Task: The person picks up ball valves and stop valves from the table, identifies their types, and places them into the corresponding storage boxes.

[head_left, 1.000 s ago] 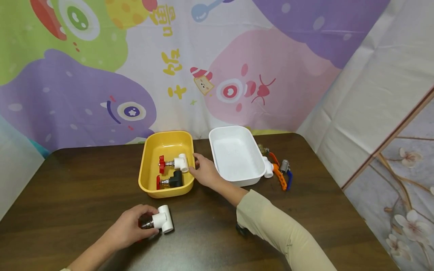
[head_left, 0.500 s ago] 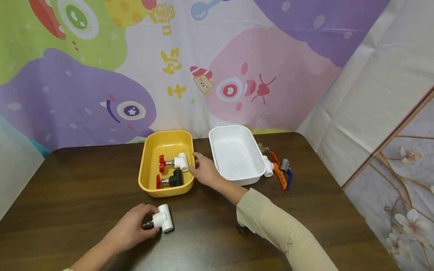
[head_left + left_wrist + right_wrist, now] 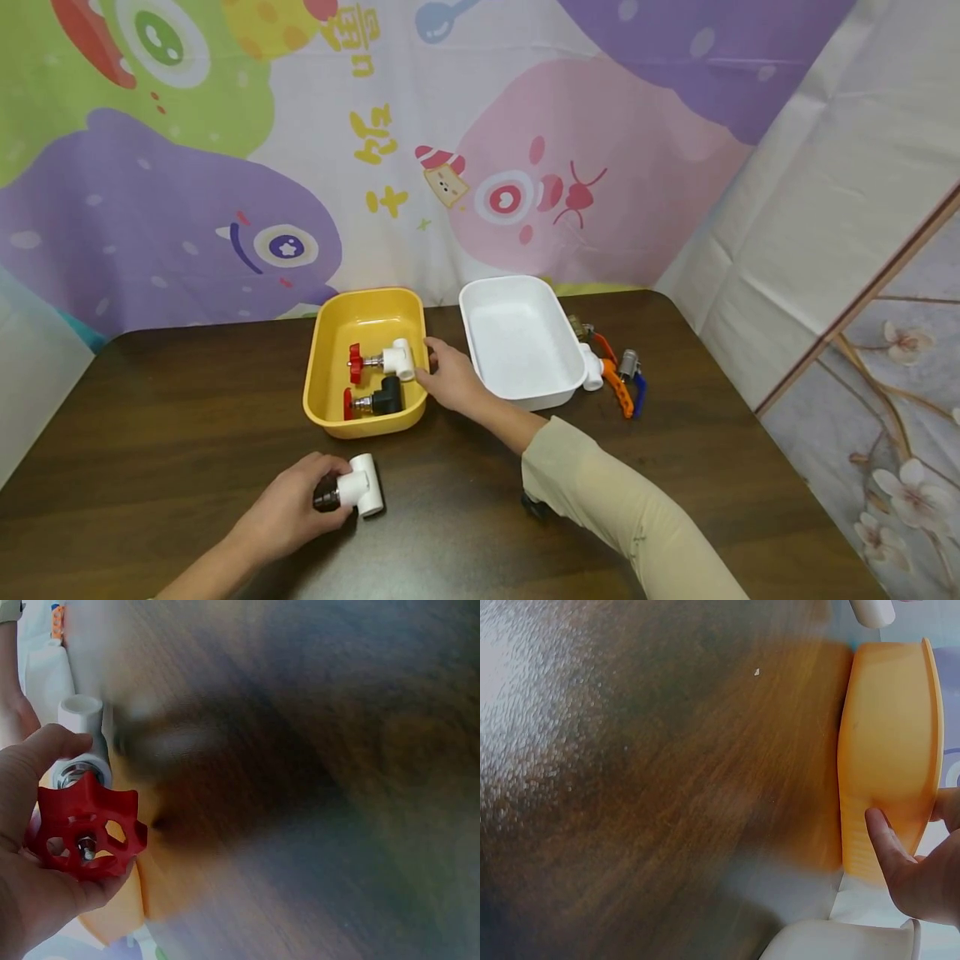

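My left hand (image 3: 288, 506) grips a white tee-shaped valve (image 3: 361, 487) just above or on the table, in front of the yellow tray; I cannot tell whether it touches the wood. Its red handwheel (image 3: 90, 829), hidden under the hand in the head view, faces the left wrist camera. At the yellow tray's (image 3: 375, 312) right side, my right hand (image 3: 455, 382) pinches the wall, thumb (image 3: 889, 847) outside and a finger over the rim. Inside that tray lie another white valve (image 3: 398, 360) and a black valve (image 3: 387, 397), both with red handwheels.
To the right stands a white tray (image 3: 517, 337). Beside it lie several ball valves, one with an orange lever (image 3: 619, 390), one with a blue lever (image 3: 640, 395) and a brass one (image 3: 577, 326) with a red lever. A printed curtain (image 3: 390, 242) hangs behind the table.
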Available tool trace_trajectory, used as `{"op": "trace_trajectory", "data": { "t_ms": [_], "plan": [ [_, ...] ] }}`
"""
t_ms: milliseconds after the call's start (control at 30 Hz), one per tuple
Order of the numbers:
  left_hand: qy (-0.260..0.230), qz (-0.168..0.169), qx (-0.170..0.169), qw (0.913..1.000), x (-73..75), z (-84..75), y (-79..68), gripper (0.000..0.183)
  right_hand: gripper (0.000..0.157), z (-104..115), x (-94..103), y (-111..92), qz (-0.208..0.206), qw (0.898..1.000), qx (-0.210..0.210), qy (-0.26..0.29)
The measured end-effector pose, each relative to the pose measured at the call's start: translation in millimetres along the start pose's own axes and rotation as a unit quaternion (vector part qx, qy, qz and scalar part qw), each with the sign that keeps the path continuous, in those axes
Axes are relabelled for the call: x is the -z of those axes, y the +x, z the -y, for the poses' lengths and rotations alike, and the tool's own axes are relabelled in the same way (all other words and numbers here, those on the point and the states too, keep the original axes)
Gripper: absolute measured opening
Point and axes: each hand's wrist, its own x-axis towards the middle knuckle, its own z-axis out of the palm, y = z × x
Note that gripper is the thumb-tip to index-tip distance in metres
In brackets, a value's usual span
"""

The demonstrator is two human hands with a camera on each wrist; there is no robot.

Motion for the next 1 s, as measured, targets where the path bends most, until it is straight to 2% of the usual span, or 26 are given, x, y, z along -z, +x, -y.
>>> {"op": "trace_trajectory", "data": {
  "t_ms": [233,500,633,833,1000],
  "plan": [
    [-0.028,-0.018,-0.025,0.9991,7.5,-4.9,1.6,0.034,0.056,0,1.4,0,0.003,1.000,0.001,0.001],
    [-0.033,-0.033,-0.032,0.9984,30.4,-15.8,7.5,0.037,0.056,1,2.1,0,0.006,1.000,0.006,0.006],
    [-0.027,-0.053,-0.049,0.9970,40.4,-17.2,12.1,0.038,0.057,0,1.6,0,0.011,1.000,0.004,0.012],
    [-0.004,-0.073,-0.065,0.9952,54.5,-20.4,24.4,0.039,0.057,-1,0.6,0,0.011,1.000,0.002,0.012],
    [0.012,-0.061,-0.055,0.9966,65.8,-24.4,38.0,0.040,0.058,-1,1.1,-1,0.011,1.000,0.004,0.012]
  ]
}}
